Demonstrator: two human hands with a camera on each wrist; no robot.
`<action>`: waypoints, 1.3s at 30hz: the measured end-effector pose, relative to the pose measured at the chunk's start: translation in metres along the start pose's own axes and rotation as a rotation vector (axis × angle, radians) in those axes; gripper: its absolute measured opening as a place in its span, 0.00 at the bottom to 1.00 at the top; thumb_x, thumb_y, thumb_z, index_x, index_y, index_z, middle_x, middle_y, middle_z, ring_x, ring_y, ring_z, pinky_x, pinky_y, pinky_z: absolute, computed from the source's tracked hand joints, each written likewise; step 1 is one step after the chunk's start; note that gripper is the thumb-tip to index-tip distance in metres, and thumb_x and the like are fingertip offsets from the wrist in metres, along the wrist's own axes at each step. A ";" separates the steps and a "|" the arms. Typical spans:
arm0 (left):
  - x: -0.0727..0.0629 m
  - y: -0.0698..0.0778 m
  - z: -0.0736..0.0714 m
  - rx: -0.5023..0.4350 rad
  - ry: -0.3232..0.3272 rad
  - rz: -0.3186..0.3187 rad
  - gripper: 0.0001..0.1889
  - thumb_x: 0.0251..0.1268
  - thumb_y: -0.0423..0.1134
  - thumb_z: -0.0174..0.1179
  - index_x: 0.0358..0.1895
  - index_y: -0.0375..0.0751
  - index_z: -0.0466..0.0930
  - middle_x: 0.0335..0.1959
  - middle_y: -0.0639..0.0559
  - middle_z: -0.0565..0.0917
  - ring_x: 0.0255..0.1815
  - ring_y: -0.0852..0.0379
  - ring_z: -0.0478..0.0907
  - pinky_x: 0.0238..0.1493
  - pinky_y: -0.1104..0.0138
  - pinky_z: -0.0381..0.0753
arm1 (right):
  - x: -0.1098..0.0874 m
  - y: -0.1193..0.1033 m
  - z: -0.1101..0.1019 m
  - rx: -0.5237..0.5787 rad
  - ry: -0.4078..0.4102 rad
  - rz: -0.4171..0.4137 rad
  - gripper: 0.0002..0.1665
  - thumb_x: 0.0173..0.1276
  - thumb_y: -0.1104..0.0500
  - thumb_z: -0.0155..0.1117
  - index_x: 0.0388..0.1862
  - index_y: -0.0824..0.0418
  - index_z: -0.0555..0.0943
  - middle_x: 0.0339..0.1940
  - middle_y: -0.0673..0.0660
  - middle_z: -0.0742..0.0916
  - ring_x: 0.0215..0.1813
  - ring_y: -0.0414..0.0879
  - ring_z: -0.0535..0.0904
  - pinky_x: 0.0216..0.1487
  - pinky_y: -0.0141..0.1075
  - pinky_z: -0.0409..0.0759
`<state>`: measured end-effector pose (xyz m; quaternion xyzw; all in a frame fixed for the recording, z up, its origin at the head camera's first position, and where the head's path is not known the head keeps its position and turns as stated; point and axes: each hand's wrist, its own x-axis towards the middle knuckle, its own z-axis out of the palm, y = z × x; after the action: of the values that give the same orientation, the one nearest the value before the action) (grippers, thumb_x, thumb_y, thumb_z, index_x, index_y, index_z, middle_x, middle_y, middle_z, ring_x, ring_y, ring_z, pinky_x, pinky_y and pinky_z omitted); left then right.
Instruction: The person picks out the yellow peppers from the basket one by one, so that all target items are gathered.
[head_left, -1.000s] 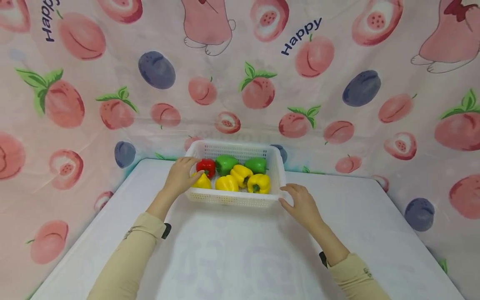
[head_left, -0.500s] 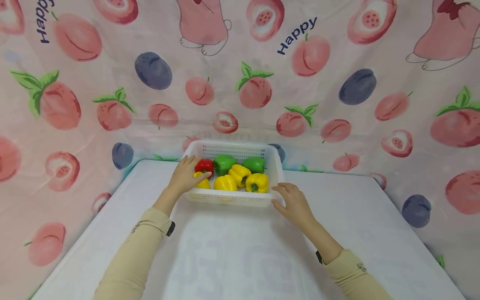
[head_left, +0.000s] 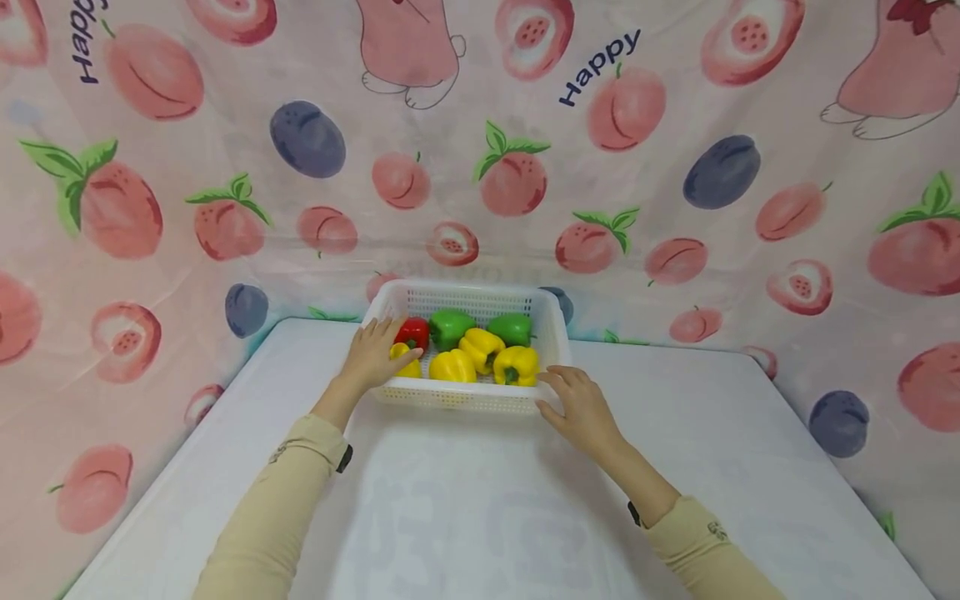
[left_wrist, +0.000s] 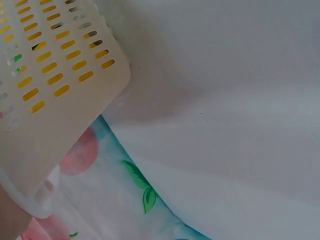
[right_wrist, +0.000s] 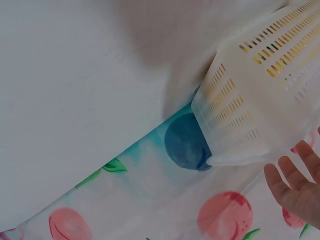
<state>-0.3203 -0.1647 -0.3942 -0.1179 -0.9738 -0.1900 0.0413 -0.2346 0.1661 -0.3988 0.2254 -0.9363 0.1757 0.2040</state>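
Note:
A white perforated plastic basket [head_left: 465, 398] sits toward the back of the white table, holding bell peppers. My left hand [head_left: 371, 357] lies over its left rim, fingers extended and thumb across a yellow bell pepper [head_left: 408, 369]. Beside that hand is a red bell pepper [head_left: 415, 332], partly covered by it. Two green bell peppers [head_left: 452, 329] lie at the back, with more yellow bell peppers [head_left: 517, 367] in front. At the front right corner, my right hand [head_left: 583, 410] has its fingers loosely spread; the right wrist view shows these fingers [right_wrist: 295, 175] near the basket's rim.
Behind the basket hangs a fruit-patterned cloth [head_left: 450, 192], which also runs along both sides. The white table [head_left: 465, 500] extends in front of the basket, its left edge sloping toward the cloth.
My right hand has moved left, to the basket's front right corner. My left hand has moved slightly right over the left rim. The peppers lie as before.

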 end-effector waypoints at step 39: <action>-0.003 0.000 0.002 -0.005 0.020 -0.114 0.34 0.68 0.52 0.49 0.73 0.43 0.54 0.73 0.30 0.52 0.74 0.27 0.39 0.74 0.42 0.36 | 0.043 0.006 0.005 0.016 -0.070 -0.068 0.21 0.61 0.60 0.66 0.52 0.64 0.79 0.54 0.64 0.81 0.55 0.60 0.76 0.55 0.54 0.77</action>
<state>-0.3170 -0.1645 -0.3967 -0.0605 -0.9780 -0.1956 0.0398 -0.2737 0.1537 -0.3846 0.2648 -0.9332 0.1681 0.1753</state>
